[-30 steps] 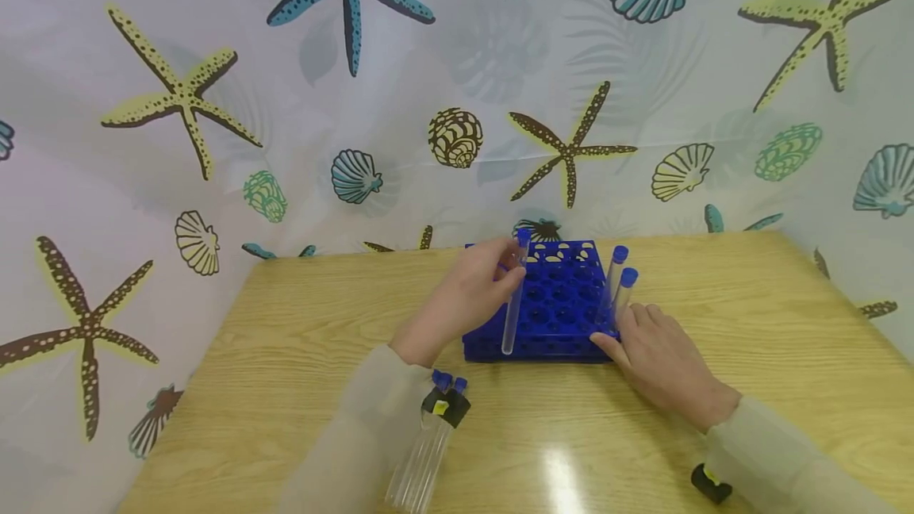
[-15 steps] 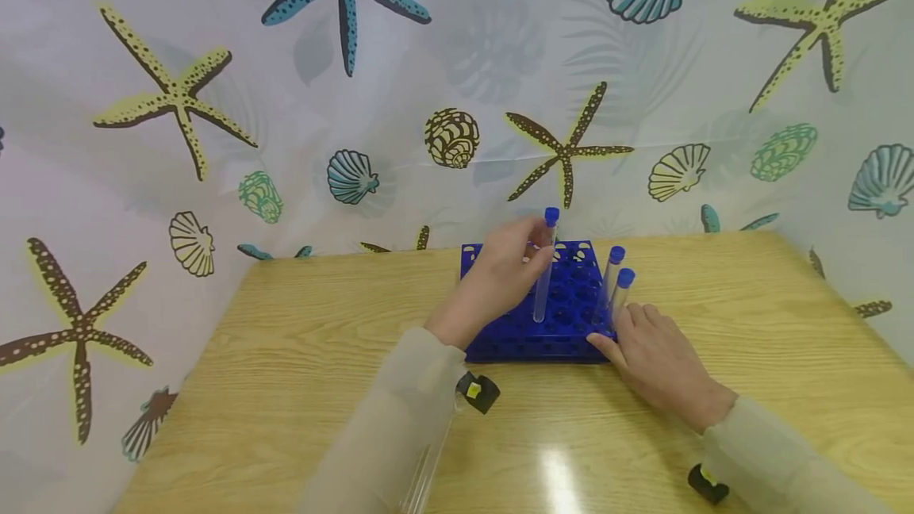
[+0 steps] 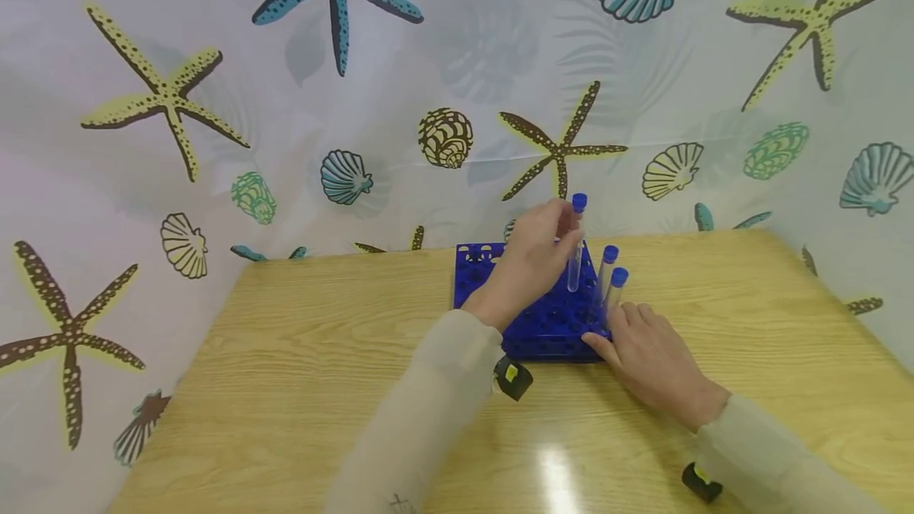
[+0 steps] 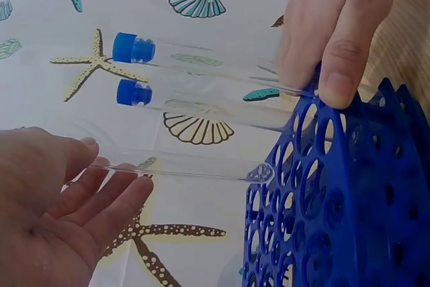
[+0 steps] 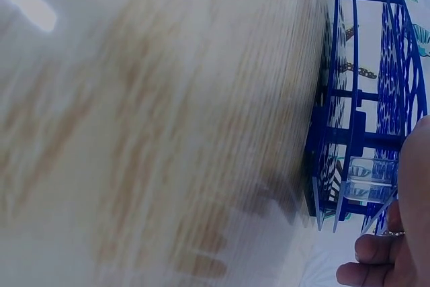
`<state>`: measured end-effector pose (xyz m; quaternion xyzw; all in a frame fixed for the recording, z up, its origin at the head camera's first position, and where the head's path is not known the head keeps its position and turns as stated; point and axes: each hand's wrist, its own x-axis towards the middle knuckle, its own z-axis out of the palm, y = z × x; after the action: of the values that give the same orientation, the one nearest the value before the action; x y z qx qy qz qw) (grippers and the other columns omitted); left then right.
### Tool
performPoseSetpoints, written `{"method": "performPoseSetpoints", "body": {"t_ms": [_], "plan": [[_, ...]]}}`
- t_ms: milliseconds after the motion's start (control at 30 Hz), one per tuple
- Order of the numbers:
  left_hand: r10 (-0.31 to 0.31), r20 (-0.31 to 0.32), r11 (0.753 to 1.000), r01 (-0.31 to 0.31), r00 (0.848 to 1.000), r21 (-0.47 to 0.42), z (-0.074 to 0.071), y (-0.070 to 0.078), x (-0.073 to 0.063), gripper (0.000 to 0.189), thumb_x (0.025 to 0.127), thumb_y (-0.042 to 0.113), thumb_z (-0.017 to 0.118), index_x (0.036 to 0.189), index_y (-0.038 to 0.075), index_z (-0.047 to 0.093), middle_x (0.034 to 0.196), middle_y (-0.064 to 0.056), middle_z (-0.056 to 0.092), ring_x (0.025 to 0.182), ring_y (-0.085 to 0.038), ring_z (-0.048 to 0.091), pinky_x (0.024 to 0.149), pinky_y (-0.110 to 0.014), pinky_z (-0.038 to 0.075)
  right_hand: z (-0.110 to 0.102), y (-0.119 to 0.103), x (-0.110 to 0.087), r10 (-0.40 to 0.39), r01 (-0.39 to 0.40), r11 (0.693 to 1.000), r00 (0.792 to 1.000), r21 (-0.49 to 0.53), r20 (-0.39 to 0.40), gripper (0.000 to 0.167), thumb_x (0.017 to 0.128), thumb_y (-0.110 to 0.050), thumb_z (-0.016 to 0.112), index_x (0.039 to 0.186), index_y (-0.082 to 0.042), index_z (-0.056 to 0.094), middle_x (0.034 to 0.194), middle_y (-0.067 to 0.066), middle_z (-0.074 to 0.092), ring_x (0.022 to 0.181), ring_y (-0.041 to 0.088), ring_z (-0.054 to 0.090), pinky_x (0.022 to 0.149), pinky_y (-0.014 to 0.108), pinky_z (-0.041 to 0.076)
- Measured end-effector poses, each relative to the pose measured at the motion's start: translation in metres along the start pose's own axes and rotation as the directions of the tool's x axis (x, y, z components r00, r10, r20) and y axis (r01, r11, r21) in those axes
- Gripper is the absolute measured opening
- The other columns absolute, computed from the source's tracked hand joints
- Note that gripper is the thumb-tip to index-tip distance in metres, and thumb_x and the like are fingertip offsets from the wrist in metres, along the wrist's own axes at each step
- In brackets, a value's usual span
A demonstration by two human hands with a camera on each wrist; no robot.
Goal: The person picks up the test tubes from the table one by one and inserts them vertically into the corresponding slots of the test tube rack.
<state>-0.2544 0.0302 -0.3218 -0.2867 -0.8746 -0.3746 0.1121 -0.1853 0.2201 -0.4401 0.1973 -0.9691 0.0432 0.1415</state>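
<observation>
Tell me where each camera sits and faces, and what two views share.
Head: worn on the head, facing forward and down at the table and blue rack; left hand, right hand and sleeves show.
Left wrist: on that wrist, facing the held tube and rack; both hands show.
Right wrist: on that wrist, facing the table and rack's side; only part of the right hand shows.
Shared by head and left wrist: both hands, held tube and rack.
</observation>
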Motion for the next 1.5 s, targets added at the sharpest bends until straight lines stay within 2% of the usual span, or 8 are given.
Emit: {"method": "performPoseSetpoints", "body": {"t_ms": [200,367,600,1100,1267,1500], "plan": [[-0.014,-0.016,0.999,0.015,1.0,0.03,0.009,0.006,0.008,0.011,0.1,0.019,0.059,0.106,0.009,0.06,0.099,-0.002,0.066,0.091,-0.01,0.062,0.079,-0.014,0.05,0.0,-0.001,0.0,0.01,-0.01,1.0,1.0,0.0,0.022,0.041,0.103,-0.044,0.047,0.089,-0.006,0.048,0.074,0.001,0.039,0.068,0.019,0.035,0.063,0.03,0.027],[-0.035,-0.014,0.998,0.035,0.999,0.049,0.015,0.01,0.011,0.01,0.1,0.019,0.059,0.106,0.011,0.06,0.099,-0.001,0.066,0.088,-0.009,0.061,0.074,-0.011,0.049,0.0,-0.001,0.0,0.007,-0.007,1.0,1.0,-0.004,0.011,0.04,0.103,-0.043,0.048,0.089,-0.005,0.047,0.074,0.002,0.039,0.068,0.019,0.035,0.063,0.03,0.027],[-0.023,-0.022,0.997,0.024,0.999,0.067,0.024,0.008,0.012,0.008,0.1,0.018,0.059,0.102,0.01,0.06,0.096,-0.001,0.066,0.083,-0.008,0.06,0.068,-0.01,0.046,0.0,0.0,-0.001,0.004,-0.004,1.0,1.0,-0.008,0.01,0.04,0.103,-0.043,0.048,0.089,-0.005,0.047,0.074,0.002,0.04,0.068,0.019,0.035,0.063,0.03,0.028],[-0.072,0.039,0.985,0.065,0.997,0.162,0.042,0.003,0.013,0.009,0.102,0.019,0.055,0.103,0.01,0.057,0.091,0.002,0.059,0.08,-0.008,0.055,0.066,-0.012,0.045,0.001,0.0,-0.001,0.003,-0.003,1.0,1.0,-0.007,-0.001,0.039,0.102,-0.041,0.05,0.088,-0.005,0.048,0.074,0.002,0.04,0.068,0.019,0.035,0.063,0.03,0.028],[-0.1,0.055,0.984,0.091,0.993,0.153,0.046,0.001,0.012,0.011,0.103,0.019,0.054,0.104,0.01,0.058,0.092,0.001,0.061,0.081,-0.009,0.055,0.068,-0.013,0.046,0.001,-0.001,-0.001,0.003,-0.003,1.0,1.0,-0.008,-0.005,0.039,0.103,-0.041,0.05,0.087,-0.006,0.048,0.074,0.002,0.04,0.068,0.019,0.035,0.063,0.03,0.028],[-0.146,0.083,0.983,0.135,0.986,0.122,0.05,-0.001,0.01,0.01,0.104,0.02,0.051,0.102,0.011,0.055,0.09,0.002,0.055,0.081,-0.01,0.051,0.066,-0.014,0.044,0.0,0.0,-0.001,0.023,-0.023,1.0,0.999,0.001,0.022,0.039,0.103,-0.042,0.048,0.09,-0.005,0.049,0.076,0.002,0.04,0.07,0.019,0.036,0.064,0.03,0.028]]}}
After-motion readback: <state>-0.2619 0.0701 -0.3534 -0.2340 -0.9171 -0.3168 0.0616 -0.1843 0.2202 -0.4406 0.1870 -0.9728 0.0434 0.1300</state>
